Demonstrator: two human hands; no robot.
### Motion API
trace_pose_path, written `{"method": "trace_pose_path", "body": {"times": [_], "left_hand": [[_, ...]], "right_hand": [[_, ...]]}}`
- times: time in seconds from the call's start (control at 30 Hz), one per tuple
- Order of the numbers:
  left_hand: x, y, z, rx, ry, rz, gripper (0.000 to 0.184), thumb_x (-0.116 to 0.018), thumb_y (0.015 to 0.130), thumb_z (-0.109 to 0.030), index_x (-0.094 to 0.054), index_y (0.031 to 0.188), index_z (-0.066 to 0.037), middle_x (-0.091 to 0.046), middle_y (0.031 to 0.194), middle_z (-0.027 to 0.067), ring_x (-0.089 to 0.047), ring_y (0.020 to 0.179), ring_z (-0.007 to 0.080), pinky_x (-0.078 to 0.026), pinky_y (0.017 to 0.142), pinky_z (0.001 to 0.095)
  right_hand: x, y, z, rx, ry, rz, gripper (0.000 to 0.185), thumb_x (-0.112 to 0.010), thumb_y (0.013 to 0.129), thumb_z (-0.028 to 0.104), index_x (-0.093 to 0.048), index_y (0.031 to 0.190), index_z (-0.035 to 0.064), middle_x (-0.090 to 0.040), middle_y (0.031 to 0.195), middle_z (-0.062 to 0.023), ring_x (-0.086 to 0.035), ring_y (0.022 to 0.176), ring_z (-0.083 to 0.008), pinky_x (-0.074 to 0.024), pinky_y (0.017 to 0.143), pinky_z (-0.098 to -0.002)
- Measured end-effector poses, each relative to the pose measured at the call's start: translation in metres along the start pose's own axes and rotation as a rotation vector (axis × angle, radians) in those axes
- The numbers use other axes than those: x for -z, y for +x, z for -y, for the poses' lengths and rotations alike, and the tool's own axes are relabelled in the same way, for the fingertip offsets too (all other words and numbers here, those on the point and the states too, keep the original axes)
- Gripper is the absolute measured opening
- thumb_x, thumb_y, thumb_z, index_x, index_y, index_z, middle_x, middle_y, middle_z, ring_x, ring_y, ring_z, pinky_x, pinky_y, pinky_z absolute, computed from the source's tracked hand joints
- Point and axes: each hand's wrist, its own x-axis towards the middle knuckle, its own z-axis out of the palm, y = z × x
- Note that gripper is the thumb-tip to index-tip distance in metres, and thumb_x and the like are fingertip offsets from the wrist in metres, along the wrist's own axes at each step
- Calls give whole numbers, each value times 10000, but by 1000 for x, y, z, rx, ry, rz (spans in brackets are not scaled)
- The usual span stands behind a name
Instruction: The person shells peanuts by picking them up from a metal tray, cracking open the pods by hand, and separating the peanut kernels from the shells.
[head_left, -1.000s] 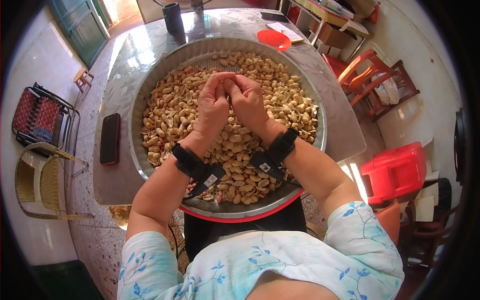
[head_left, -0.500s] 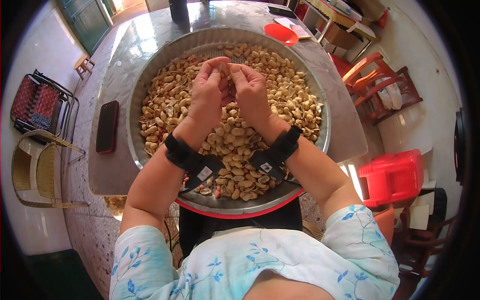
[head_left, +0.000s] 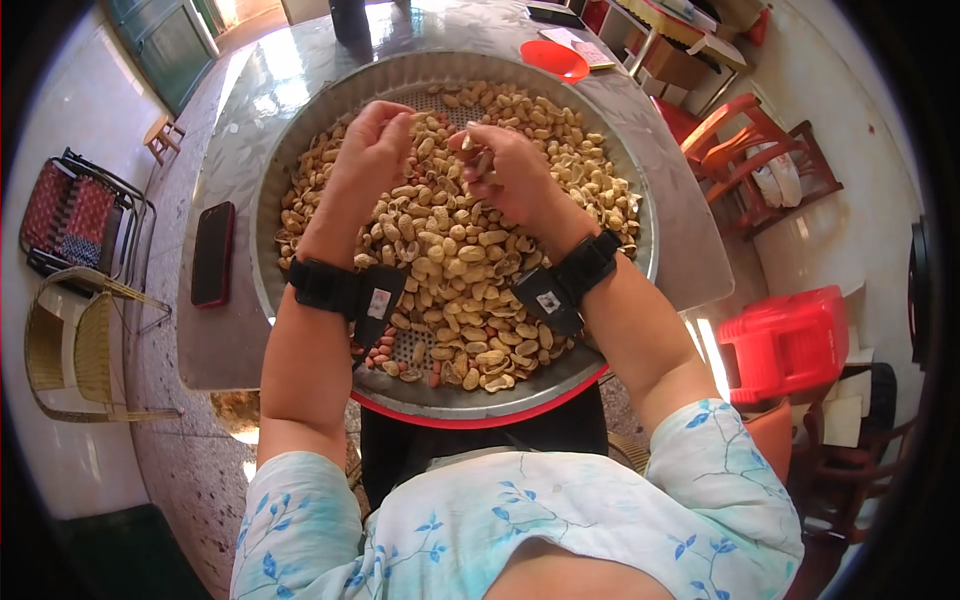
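Observation:
A large round metal tray [head_left: 268,215] is heaped with peanuts in their shells [head_left: 470,250], some of them cracked halves. Reddish shelled kernels [head_left: 382,350] show near its front left. Over the far left of the heap is my left hand [head_left: 372,160], its thumb and fingers closed in a pinch; what they hold, if anything, is hidden. To its right, apart from it, my right hand [head_left: 512,178] has its fingers curled, with a pale bit of peanut shell [head_left: 469,138] at the fingertips. Each wrist wears a black strap.
The tray overhangs the near edge of a grey table [head_left: 225,345], above my lap. A phone [head_left: 213,254] lies left of the tray. A red plate [head_left: 555,61] and a dark bottle [head_left: 349,20] stand at the back. Chairs [head_left: 75,340] line the left; red stools [head_left: 785,345] stand right.
My hands were together at the fingertips over the far part of the heap and have now parted. The left moved left, the right slightly right. The view has shifted a little.

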Motion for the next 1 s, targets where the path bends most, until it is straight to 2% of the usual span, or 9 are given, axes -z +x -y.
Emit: {"method": "trace_pose_path", "body": {"times": [0.07,0.13,0.2,0.3,0.4,0.53,0.7,0.8,1.0], "left_hand": [[-15,-9,-10,-31,67,71,163,-478,884,-172,-522,950,-29,-478,647,-22,-397,523,27,-332,458,167],[-13,-5,-5,-60,131,137,159,-477,886,-175,-525,952,-38,-470,641,-26,-389,524,17,-320,457,157],[8,11,17,-232,561,-116,167,-569,813,-190,-568,906,-52,-588,715,33,-580,650,130,-438,525,264],[22,10,29,-269,1143,-113,149,-591,763,-185,-608,885,-100,-613,739,75,-602,714,227,-467,625,338],[16,8,23,-30,1222,22,177,-587,725,-165,-620,891,-116,-617,815,109,-584,806,287,-456,720,376],[15,9,24,-20,1183,-26,139,-578,724,-114,-624,841,-54,-614,803,127,-592,761,242,-460,674,334],[1,5,22,-166,813,144,145,-576,748,-104,-611,883,-67,-595,811,115,-580,744,261,-459,675,349],[-13,1,34,-430,1088,166,147,-573,760,-102,-604,901,-77,-584,815,109,-572,732,280,-459,673,363],[4,10,27,36,1287,-28,140,-584,732,-160,-621,859,-115,-616,851,105,-582,817,281,-458,715,370]], "right_hand": [[-10,-5,1,-260,556,105,299,-390,896,307,-525,890,40,-523,790,-68,-459,549,-126,-404,453,-225],[-14,-7,2,-189,584,39,315,-363,903,320,-478,929,29,-511,794,-91,-467,569,-129,-397,424,-208],[4,6,-7,-292,752,242,296,-370,899,306,-478,886,30,-523,759,-64,-486,588,-142,-378,418,-197],[15,11,-8,-184,812,341,255,-408,885,275,-476,889,29,-522,753,-63,-500,605,-140,-384,431,-190],[8,3,4,-195,769,28,159,-454,859,196,-486,844,41,-524,751,-67,-497,583,-118,-363,404,-178],[16,4,5,-147,700,10,117,-509,835,132,-524,865,19,-524,748,-38,-489,575,-100,-333,376,-158],[26,-1,12,223,-426,59,173,-587,788,150,-627,880,10,-550,621,-1,-496,551,-77,-370,437,-204],[24,-6,14,220,-871,84,192,-607,770,171,-646,819,-10,-604,664,-50,-553,605,-121,-436,547,-267],[21,-9,12,86,-1203,201,215,-601,755,170,-627,903,16,-629,779,-128,-600,714,-216,-460,654,-311]]}}
